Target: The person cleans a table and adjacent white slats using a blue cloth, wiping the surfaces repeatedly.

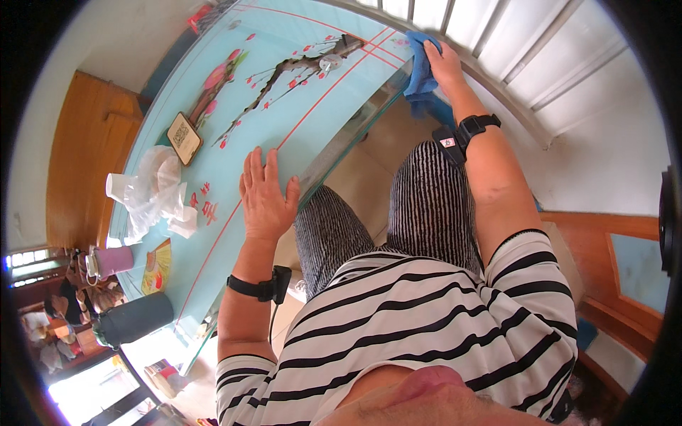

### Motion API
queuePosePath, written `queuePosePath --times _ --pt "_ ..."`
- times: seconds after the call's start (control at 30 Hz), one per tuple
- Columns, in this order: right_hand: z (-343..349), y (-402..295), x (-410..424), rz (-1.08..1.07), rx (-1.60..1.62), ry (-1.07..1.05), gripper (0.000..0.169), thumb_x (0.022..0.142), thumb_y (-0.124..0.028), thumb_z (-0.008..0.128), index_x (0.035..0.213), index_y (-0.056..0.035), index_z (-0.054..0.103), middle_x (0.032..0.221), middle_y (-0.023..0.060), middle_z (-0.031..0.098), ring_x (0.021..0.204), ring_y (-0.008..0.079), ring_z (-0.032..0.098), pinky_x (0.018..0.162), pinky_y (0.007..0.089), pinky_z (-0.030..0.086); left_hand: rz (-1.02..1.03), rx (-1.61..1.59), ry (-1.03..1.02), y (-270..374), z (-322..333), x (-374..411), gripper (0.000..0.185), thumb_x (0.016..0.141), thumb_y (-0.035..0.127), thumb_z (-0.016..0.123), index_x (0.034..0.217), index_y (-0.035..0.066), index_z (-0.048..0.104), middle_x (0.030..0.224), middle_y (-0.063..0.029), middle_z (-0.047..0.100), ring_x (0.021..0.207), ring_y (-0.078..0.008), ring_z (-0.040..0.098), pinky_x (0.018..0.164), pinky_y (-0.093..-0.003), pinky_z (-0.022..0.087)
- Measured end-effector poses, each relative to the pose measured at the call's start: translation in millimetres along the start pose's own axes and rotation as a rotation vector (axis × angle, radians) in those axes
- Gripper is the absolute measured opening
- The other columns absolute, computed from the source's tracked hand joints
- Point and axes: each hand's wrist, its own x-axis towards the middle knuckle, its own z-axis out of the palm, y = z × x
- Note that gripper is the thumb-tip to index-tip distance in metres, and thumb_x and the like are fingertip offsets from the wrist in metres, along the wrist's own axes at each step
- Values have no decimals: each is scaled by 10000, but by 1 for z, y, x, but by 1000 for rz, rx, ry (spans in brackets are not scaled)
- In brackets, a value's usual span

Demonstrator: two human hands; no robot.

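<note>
My right hand (446, 66) grips a blue cloth (421, 74) at the far right corner of a glass tabletop (314, 128). The cloth wraps over the glass edge and part of it hangs below. Flat on the near edge of the tabletop lies my left hand (268, 194), its fingers pointing away from me and the thumb apart, with nothing held. Pale blue is the colour of the surface, printed with a dark blossom branch (282, 69), a pink flower design and red lines. Each wrist wears a black strap with a small device.
On the left stand a block with a printed code (185, 138), a clear plastic bag (157, 181), a white cup (114, 186), a pink lidded cup (112, 261) and a dark bottle (136, 318). White slatted panelling (511, 42) borders the right end. A person (69, 303) appears in the background.
</note>
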Motion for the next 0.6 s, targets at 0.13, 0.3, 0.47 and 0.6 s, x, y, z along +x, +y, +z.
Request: queuePosePath --times 0.13,0.3,0.47,0.6 --pt "-12 -4 26 325 286 -184 611 863 -477 705 1249 -9 635 1175 119 676 1013 261 652 891 398 499 5 -3 -9 1 0 3 601 915 283 565 1444 56 391 1510 -226 332 1397 -421 315 1129 -524 268" --pt "-26 -35 36 430 297 -598 575 864 -430 723 1242 -7 631 1153 133 681 1020 248 659 905 392 523 3 2 0 0 0 2 635 883 312 607 1424 47 406 1481 -225 354 1394 -399 312 1118 -534 270" --pt "-29 -25 46 438 274 -742 510 871 -425 719 1130 12 674 1078 119 699 989 236 669 890 395 536 -24 7 -32 2 -3 2 625 889 284 594 1436 54 398 1497 -211 344 1400 -405 312 1129 -527 264" --pt "-20 -31 40 341 117 -682 500 855 -427 743 1087 13 689 1006 106 707 953 221 670 873 372 529 -34 24 -41 1 -3 1 613 895 273 576 1440 58 395 1508 -196 341 1404 -403 313 1133 -519 263"
